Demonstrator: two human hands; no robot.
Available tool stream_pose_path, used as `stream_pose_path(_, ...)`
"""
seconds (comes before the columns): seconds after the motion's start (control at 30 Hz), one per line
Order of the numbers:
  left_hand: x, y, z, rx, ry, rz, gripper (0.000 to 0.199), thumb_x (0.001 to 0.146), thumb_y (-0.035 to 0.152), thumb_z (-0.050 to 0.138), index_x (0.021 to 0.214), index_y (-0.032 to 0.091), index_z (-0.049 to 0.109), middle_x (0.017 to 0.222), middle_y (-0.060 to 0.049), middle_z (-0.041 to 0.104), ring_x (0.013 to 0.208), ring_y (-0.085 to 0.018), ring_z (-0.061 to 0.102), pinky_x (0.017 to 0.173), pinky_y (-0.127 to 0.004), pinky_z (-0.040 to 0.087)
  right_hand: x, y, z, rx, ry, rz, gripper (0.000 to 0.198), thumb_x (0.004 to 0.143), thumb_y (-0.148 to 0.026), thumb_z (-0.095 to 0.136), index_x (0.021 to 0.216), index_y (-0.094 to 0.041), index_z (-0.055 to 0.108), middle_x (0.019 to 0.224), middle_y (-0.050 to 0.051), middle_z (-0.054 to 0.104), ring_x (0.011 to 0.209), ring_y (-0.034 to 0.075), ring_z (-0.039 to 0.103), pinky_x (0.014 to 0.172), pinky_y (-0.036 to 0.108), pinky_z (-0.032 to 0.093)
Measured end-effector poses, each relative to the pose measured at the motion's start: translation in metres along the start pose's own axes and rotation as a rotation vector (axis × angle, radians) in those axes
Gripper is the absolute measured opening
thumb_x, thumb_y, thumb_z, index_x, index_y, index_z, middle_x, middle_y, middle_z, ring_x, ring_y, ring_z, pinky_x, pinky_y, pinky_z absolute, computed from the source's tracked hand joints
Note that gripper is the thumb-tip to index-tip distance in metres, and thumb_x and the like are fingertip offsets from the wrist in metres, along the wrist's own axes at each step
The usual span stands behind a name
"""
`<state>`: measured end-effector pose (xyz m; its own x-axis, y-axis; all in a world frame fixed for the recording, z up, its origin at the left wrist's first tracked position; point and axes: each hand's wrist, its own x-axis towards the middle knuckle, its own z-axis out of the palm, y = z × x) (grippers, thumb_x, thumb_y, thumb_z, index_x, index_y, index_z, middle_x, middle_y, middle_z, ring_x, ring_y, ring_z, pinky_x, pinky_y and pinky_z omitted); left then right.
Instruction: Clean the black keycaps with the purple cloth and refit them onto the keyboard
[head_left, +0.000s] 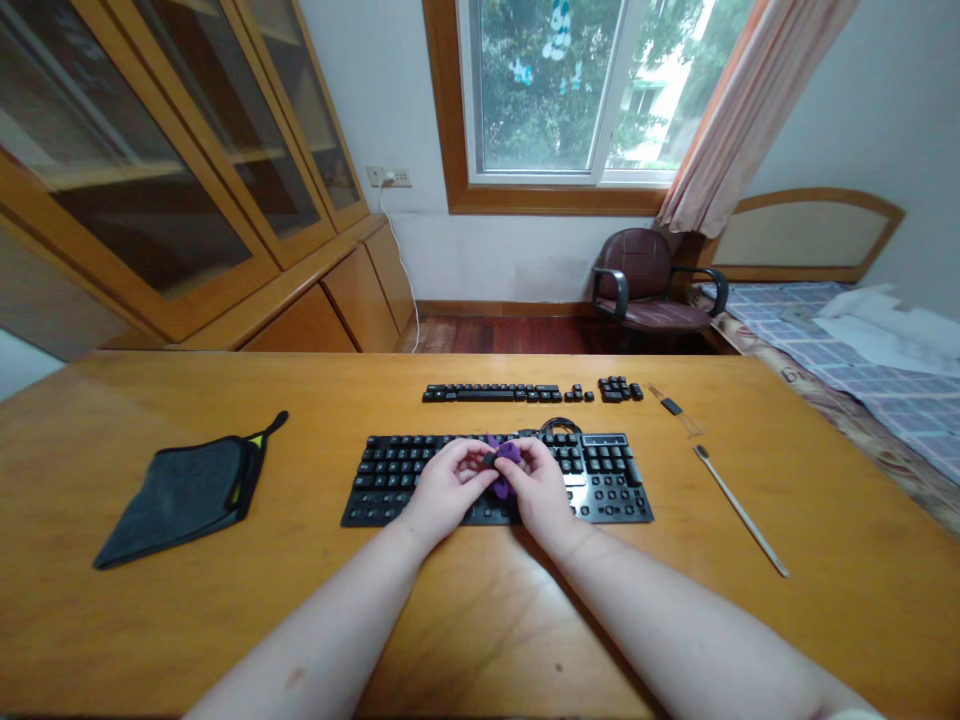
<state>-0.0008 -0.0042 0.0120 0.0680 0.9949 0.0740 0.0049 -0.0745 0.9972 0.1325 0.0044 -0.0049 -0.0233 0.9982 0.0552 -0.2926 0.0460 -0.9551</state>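
Over the middle of a black keyboard [390, 470], both of my hands meet with fingertips pinched. My left hand [450, 480] grips a small black keycap [490, 460]. In my right hand [544, 490] is a bunched purple cloth [504, 486], pressed against the keycap. Along the keyboard's front and right side, several switches show bare without caps. The part of the keyboard under my hands is hidden.
Behind the keyboard lie loose keycaps [491, 393] in rows and a coiled cable [561, 426]. To the right are a wire keycap puller [671, 406] and a thin brush [742, 512]. A folded dark grey cloth [187, 490] lies on the left of the wooden table [285, 620].
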Motion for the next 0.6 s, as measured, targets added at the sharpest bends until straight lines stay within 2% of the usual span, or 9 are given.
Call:
stream_pose_path(0.17,-0.002,0.006,0.000,0.037,0.001,-0.014,0.019,0.067,0.015,0.068,0.082,0.017,0.057,0.084,-0.001,0.059,0.079,-0.013,0.061,0.073,-0.024,0.051,-0.002,-0.003,-0.003,-0.067,-0.034,-0.043,0.013,0.074,-0.030,0.064,0.083,-0.020,0.062,0.083,0.002,0.062,0.077,0.017,0.059,0.071,0.030,0.047)
stream_pose_path(0.3,-0.001,0.006,0.001,0.087,0.039,-0.004,0.019,0.068,0.016,0.067,0.085,0.017,0.058,0.084,-0.002,0.062,0.077,-0.013,0.061,0.073,-0.025,0.051,-0.006,-0.009,-0.005,-0.154,-0.044,-0.200,0.021,0.086,-0.034,0.049,0.095,-0.022,0.064,0.096,0.006,0.062,0.092,0.020,0.057,0.083,0.033,0.044)
stream_pose_path(0.4,-0.001,0.005,0.001,0.120,0.040,0.014,0.020,0.069,0.015,0.065,0.088,0.017,0.061,0.087,-0.004,0.063,0.079,-0.015,0.062,0.075,-0.027,0.051,-0.008,-0.011,-0.006,-0.232,-0.083,-0.282,0.025,0.088,-0.035,0.044,0.094,-0.023,0.066,0.097,0.006,0.061,0.095,0.021,0.056,0.088,0.035,0.042)
stream_pose_path(0.5,-0.003,0.006,0.001,0.181,0.016,0.046,0.018,0.068,0.013,0.063,0.085,0.018,0.063,0.086,-0.004,0.064,0.078,-0.016,0.062,0.076,-0.028,0.051,-0.009,-0.006,-0.006,-0.237,-0.096,-0.230,0.019,0.083,-0.033,0.053,0.094,-0.023,0.065,0.092,0.005,0.062,0.089,0.020,0.057,0.083,0.035,0.045)
stream_pose_path(0.6,-0.005,0.007,0.001,0.212,-0.011,0.076,0.018,0.066,0.010,0.061,0.082,0.019,0.064,0.082,-0.003,0.064,0.076,-0.016,0.062,0.074,-0.028,0.051,-0.009,0.001,-0.006,-0.151,-0.033,-0.115,0.016,0.076,-0.033,0.063,0.088,-0.022,0.061,0.079,0.002,0.060,0.072,0.016,0.057,0.067,0.029,0.048)
